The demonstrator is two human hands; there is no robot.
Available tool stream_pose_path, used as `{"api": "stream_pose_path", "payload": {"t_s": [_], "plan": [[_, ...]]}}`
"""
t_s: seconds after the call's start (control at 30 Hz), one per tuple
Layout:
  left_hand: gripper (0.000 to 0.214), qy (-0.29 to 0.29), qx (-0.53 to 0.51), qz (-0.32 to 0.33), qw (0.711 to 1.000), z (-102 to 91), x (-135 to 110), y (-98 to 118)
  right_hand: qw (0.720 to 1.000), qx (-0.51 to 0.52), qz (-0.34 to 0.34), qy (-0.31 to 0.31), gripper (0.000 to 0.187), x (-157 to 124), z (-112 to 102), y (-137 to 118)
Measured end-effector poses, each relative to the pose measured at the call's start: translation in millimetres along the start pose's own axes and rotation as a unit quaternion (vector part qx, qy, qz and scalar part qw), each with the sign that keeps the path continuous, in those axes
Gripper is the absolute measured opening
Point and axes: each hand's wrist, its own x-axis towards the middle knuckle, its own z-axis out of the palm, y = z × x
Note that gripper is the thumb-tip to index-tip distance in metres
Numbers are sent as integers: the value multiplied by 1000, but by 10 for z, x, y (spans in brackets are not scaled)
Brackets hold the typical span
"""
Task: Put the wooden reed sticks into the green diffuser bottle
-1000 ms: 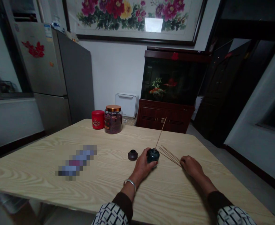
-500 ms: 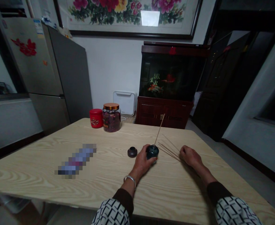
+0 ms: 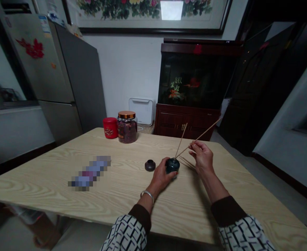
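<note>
My left hand (image 3: 161, 175) is wrapped round a small dark green glass bottle (image 3: 173, 166) that stands on the table. One thin reed stick (image 3: 181, 141) leans up out of the bottle's mouth. Between the fingertips of my right hand (image 3: 203, 156) is a second reed stick (image 3: 208, 128), slanting down to the left with its lower end at the bottle's mouth; whether it is inside, I cannot tell. A few more sticks (image 3: 186, 161) lie on the table, partly hidden behind my right hand. Left of the bottle sits a dark round cap (image 3: 150, 165) with a hole in its top.
On the pale wooden table (image 3: 122, 198), a red canister (image 3: 110, 128) and a copper-lidded jar (image 3: 127, 128) stand at the back left. A blurred bluish packet (image 3: 92, 173) lies at the left. Beyond the table are a fish tank (image 3: 192, 78) and a fridge (image 3: 82, 76).
My right hand has picked a stick up from the table and brought it left to the bottle's mouth. My left hand still holds the bottle. The whole view has shifted slightly.
</note>
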Motion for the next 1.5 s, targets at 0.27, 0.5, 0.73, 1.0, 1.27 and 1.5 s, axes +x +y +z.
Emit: {"api": "stream_pose_path", "payload": {"t_s": [0.27,0.5,0.73,1.0,1.27,1.5], "plan": [[68,3,10,-4,1000,-7,-1,-20,991,-98,-59,-67,29,-16,49,263],[65,-4,9,-2,1000,-13,8,-3,955,-225,-35,-190,32,-221,-14,456],[65,-2,-8,-10,1000,-22,-10,-6,828,-524,-62,-192,23,160,-968,282],[67,-4,-13,-15,1000,-8,-7,-8,584,-783,-83,-198,25,85,-1371,387],[65,-7,-15,-14,1000,0,0,-18,612,-766,-1,-200,16,270,-1288,367],[68,0,-19,-10,1000,0,2,-54,844,-516,-80,-120,25,411,-1131,68]]}}
